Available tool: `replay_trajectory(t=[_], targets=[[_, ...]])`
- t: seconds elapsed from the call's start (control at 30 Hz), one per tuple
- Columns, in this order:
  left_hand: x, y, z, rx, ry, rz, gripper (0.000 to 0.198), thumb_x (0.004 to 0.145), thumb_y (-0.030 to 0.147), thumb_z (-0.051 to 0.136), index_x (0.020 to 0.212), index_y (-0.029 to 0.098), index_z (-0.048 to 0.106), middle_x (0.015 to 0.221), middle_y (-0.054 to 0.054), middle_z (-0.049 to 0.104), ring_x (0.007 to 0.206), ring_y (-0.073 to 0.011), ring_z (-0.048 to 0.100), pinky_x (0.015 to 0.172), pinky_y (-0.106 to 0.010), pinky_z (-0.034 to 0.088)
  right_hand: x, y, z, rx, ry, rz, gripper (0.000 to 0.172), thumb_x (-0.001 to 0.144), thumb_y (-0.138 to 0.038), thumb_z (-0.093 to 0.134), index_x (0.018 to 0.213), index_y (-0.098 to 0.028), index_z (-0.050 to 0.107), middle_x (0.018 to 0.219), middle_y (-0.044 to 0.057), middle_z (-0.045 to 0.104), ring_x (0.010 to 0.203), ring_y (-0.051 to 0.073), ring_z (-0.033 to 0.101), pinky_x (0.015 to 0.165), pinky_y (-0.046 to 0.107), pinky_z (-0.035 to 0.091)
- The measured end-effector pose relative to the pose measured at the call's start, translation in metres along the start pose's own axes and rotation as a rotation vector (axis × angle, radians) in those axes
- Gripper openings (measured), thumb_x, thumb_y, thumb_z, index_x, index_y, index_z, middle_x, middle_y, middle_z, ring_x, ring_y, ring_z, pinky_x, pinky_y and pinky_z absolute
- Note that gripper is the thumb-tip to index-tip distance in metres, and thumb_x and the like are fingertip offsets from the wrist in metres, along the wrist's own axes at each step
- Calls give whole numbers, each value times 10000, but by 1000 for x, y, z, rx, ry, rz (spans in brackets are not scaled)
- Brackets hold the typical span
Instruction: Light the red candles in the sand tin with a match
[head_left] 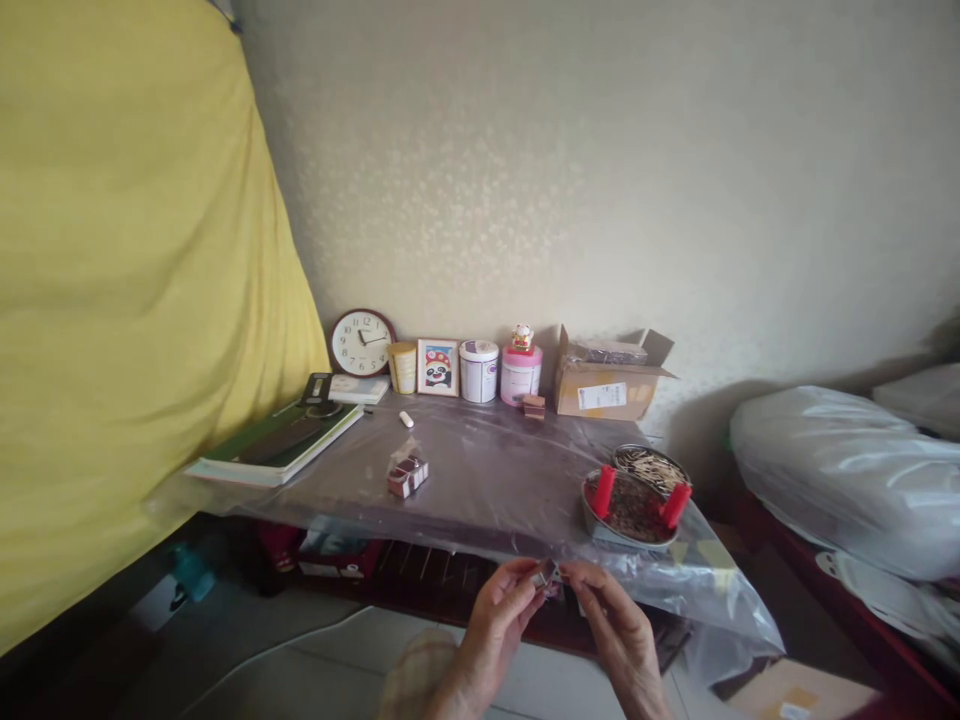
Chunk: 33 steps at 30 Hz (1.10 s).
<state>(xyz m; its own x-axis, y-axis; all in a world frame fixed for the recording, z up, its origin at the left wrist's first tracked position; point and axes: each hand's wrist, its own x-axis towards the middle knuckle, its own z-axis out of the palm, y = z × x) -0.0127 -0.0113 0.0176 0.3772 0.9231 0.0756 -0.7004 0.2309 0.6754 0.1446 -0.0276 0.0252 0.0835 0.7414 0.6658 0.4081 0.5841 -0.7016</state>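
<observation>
My left hand (pixel 501 605) and my right hand (pixel 611 620) meet low in the view, just in front of the table's near edge. Their fingertips pinch together on a small box-like thing (pixel 550 575), too small to name for sure. Right behind them stands a round metal tray (pixel 600 528) with dark bits and two red pieces on its rim. A second round tin (pixel 649 468) with pale sticks sits behind the tray. A small stack of little boxes (pixel 407 475) lies on the plastic sheet further left.
The table (pixel 487 470) is covered in clear plastic. Along the wall stand a clock (pixel 361 342), a panda picture (pixel 437 367), two tubs (pixel 478 370), a cardboard box (pixel 607 385). Books (pixel 277 445) lie left. A yellow cloth (pixel 127 300) hangs left; bagged goods (pixel 840 480) lie right.
</observation>
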Motion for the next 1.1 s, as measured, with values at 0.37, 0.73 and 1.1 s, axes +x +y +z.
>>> replay_trajectory(t=[0.37, 0.73, 1.1], targets=[[1, -1, 3, 33, 11, 1, 207, 777, 238, 671, 961, 143, 652, 1018, -87, 633, 988, -175, 557, 930, -317, 380, -6, -1, -1, -258, -39, -133, 129, 891, -228, 542, 993, -195, 614, 914, 37, 674, 803, 114, 656, 768, 127, 491], [5, -7, 4, 174, 62, 30, 277, 745, 291, 699, 961, 126, 649, 991, -109, 650, 954, -193, 556, 891, -330, 382, 3, -6, -5, -341, -40, -213, 113, 916, -225, 500, 995, -208, 579, 932, 25, 655, 854, 89, 641, 814, 113, 463], [3, -6, 7, 81, 75, -29, 257, 727, 312, 719, 929, 159, 678, 1001, -86, 657, 972, -176, 563, 904, -307, 387, 0, -12, -6, -364, -33, -218, 145, 917, -248, 497, 1000, -187, 599, 901, 42, 676, 801, 104, 661, 757, 117, 489]])
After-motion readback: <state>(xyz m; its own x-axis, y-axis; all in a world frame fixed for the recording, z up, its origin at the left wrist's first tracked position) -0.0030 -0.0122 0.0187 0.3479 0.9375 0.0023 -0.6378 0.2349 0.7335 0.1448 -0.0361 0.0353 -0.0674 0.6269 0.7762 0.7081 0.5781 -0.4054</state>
